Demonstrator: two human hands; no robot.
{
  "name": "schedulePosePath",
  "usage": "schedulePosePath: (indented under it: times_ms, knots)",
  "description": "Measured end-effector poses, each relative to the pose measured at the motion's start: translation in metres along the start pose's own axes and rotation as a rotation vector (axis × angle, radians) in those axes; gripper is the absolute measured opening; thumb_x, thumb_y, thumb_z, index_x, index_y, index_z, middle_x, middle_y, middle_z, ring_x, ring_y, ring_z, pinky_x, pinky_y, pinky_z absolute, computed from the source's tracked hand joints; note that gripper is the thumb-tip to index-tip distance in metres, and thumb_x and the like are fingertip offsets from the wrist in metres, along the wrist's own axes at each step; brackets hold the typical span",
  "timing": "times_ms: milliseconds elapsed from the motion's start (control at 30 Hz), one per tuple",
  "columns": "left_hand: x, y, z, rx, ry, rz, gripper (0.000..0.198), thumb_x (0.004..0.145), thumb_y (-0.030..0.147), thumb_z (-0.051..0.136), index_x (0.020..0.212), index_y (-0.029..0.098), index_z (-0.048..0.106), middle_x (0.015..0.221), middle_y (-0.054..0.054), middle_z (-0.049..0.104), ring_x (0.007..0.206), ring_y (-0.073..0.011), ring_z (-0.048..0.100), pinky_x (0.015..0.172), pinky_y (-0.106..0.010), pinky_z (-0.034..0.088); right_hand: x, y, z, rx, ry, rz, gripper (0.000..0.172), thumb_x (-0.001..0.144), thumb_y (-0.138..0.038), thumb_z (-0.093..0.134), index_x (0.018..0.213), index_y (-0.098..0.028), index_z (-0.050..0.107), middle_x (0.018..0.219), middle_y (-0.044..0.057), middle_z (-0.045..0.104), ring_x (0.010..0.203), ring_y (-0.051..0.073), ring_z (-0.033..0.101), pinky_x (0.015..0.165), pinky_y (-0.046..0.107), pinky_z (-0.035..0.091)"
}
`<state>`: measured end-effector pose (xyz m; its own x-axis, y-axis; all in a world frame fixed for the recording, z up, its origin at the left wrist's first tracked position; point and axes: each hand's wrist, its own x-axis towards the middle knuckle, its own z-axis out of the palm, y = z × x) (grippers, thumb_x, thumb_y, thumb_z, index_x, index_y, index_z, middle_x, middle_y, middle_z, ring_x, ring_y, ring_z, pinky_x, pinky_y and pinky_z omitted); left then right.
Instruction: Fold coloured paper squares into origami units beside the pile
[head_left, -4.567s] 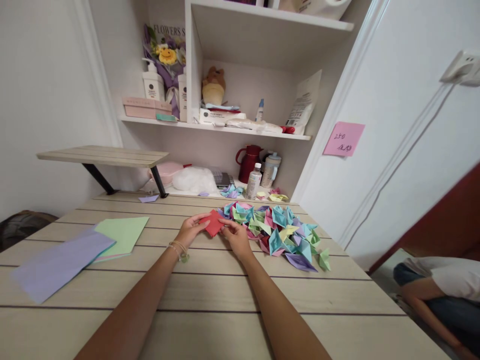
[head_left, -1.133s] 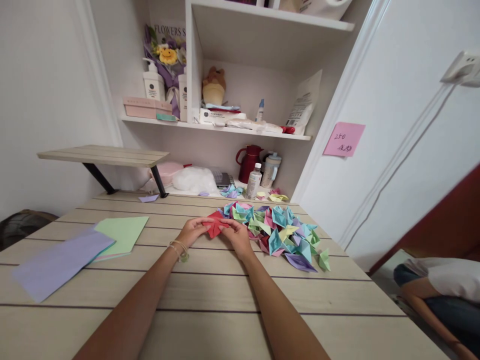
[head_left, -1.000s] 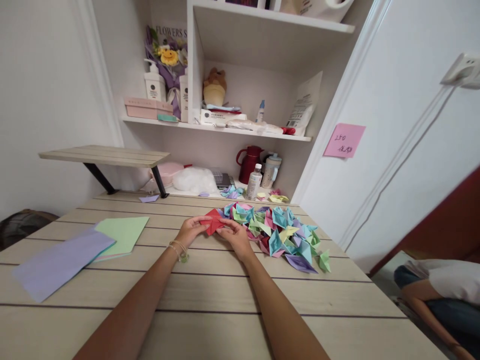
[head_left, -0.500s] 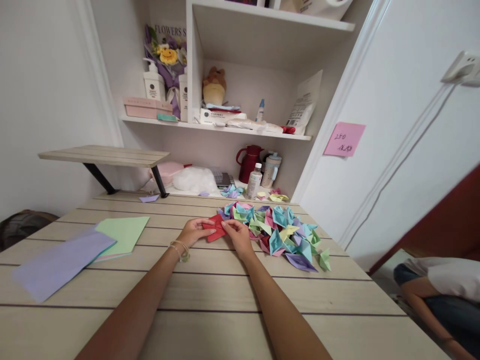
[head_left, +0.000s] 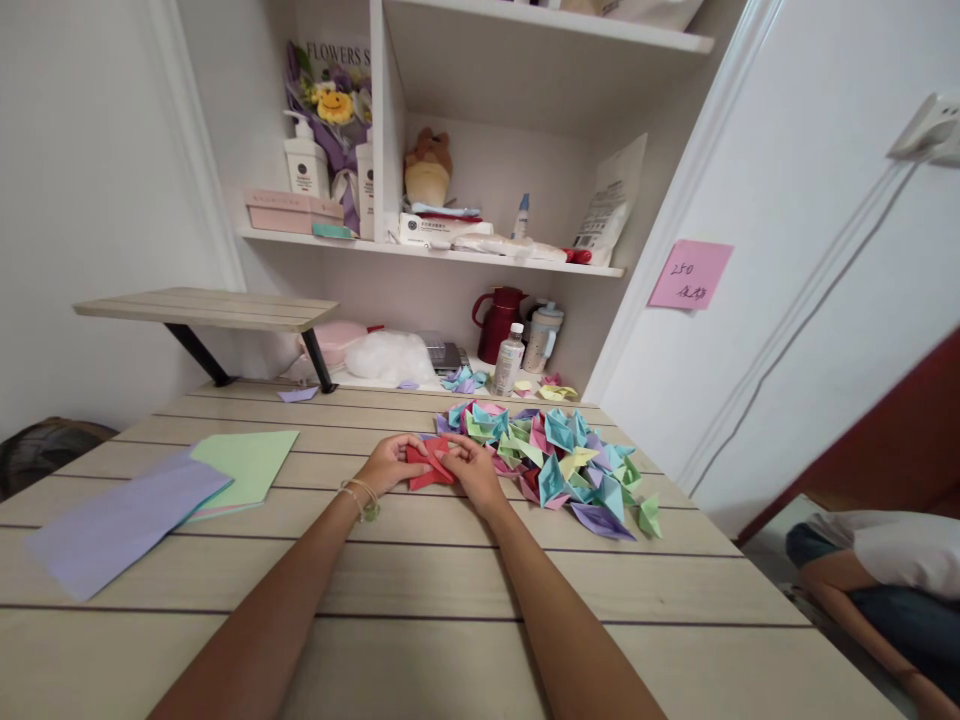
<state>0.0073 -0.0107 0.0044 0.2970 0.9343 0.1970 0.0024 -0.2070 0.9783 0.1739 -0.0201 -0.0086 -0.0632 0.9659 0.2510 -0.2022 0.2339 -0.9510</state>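
A folded red paper piece (head_left: 427,468) lies on the wooden table (head_left: 420,590), pinched from both sides. My left hand (head_left: 391,462), with a bead bracelet on the wrist, grips its left edge with closed fingers. My right hand (head_left: 471,470) presses and pinches its right edge, fingers curled. Just to the right of my hands spreads a heap of folded paper shapes (head_left: 562,460) in pink, blue, green, yellow and purple.
Flat purple sheets (head_left: 112,525) and green sheets (head_left: 244,465) lie at the table's left. A raised shelf board (head_left: 206,308) stands at the back left. Behind are a red jug (head_left: 501,322), a bottle (head_left: 508,360) and shelves. Another person (head_left: 877,580) crouches at the lower right.
My hands have drawn closer together over the red paper, which now looks smaller and more folded. The view has tilted slightly.
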Motion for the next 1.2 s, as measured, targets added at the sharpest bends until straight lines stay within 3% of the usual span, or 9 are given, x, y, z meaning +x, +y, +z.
schedulePosePath:
  times_ms: [200,300,467,700,833,933,1033,1100,1200]
  knots:
    - [0.0,0.0,-0.001,-0.19,-0.013,-0.003,0.067,0.055,0.019,0.076,0.116,0.016,0.045,0.085,-0.007,0.068,0.074,-0.018,0.064,0.069,-0.031,0.05,0.001,0.004,-0.001,0.054,-0.026,0.017,0.025,0.059,-0.031,0.071,0.074,-0.017,0.056,0.049,-0.008,0.051,0.041,0.007,0.044,0.043,0.018,0.033]
    - [0.003,-0.002,-0.002,-0.241,0.043,-0.017,0.076,0.055,0.021,0.076,0.121,0.015,0.041,0.085,-0.008,0.068,0.075,-0.0193,0.065,0.073,-0.033,0.049,0.001,0.005,-0.001,0.1,-0.02,0.042,0.027,0.059,-0.031,0.071,0.074,-0.018,0.054,0.047,-0.007,0.054,0.042,0.009,0.05,0.045,0.02,0.038]
    - [0.006,-0.005,-0.002,-0.166,0.085,-0.019,0.067,0.053,0.025,0.078,0.113,0.012,0.051,0.079,-0.007,0.068,0.073,-0.0179,0.064,0.073,-0.03,0.048,0.0,0.0,0.002,0.154,-0.002,0.012,0.034,0.059,-0.032,0.071,0.085,-0.017,0.056,0.062,0.0,0.066,0.054,0.014,0.061,0.057,0.025,0.048]
    - [0.004,-0.004,0.008,-0.046,-0.003,-0.022,0.032,0.06,0.031,0.072,0.085,0.011,0.065,0.085,-0.01,0.069,0.074,-0.0172,0.063,0.062,-0.025,0.047,-0.001,-0.001,0.004,0.165,-0.072,0.058,0.041,0.06,-0.037,0.071,0.094,-0.018,0.057,0.075,0.004,0.068,0.064,0.016,0.064,0.059,0.027,0.049]
    - [0.003,-0.001,0.005,-0.022,0.014,0.016,0.029,0.064,0.034,0.069,0.082,0.012,0.067,0.068,-0.004,0.067,0.055,-0.0112,0.058,0.052,-0.021,0.044,-0.001,-0.001,0.003,0.021,-0.038,-0.031,0.037,0.061,-0.04,0.069,0.089,-0.016,0.062,0.083,0.005,0.068,0.066,0.016,0.061,0.057,0.026,0.046]
    - [0.003,-0.001,0.002,-0.047,0.0,-0.012,0.029,0.067,0.038,0.066,0.076,0.011,0.066,0.057,-0.003,0.064,0.046,-0.0096,0.055,0.049,-0.021,0.044,0.0,0.001,0.002,-0.133,0.029,-0.132,0.03,0.06,-0.038,0.07,0.079,-0.015,0.066,0.073,0.002,0.066,0.059,0.012,0.053,0.055,0.024,0.042]
    - [0.004,-0.003,0.001,-0.109,0.005,-0.059,0.034,0.066,0.039,0.067,0.083,0.01,0.065,0.068,-0.008,0.069,0.052,-0.0131,0.061,0.055,-0.025,0.048,0.0,0.003,0.001,-0.178,0.05,-0.097,0.026,0.06,-0.039,0.07,0.066,-0.015,0.064,0.047,-0.004,0.053,0.042,0.007,0.04,0.043,0.02,0.033]
    - [0.004,-0.003,0.001,-0.15,0.041,-0.064,0.037,0.063,0.039,0.07,0.086,0.009,0.064,0.075,-0.011,0.07,0.06,-0.0164,0.064,0.061,-0.028,0.05,0.0,0.002,0.001,-0.142,0.024,-0.042,0.027,0.063,-0.042,0.067,0.07,-0.016,0.064,0.039,-0.007,0.045,0.035,0.006,0.033,0.037,0.019,0.027]
    - [0.005,-0.004,0.002,-0.186,0.101,-0.049,0.042,0.06,0.036,0.073,0.089,0.008,0.064,0.082,-0.013,0.07,0.072,-0.0204,0.066,0.071,-0.032,0.05,-0.002,-0.001,0.003,-0.01,-0.018,0.013,0.033,0.065,-0.041,0.066,0.088,-0.018,0.063,0.049,-0.004,0.057,0.036,0.007,0.041,0.037,0.019,0.032]
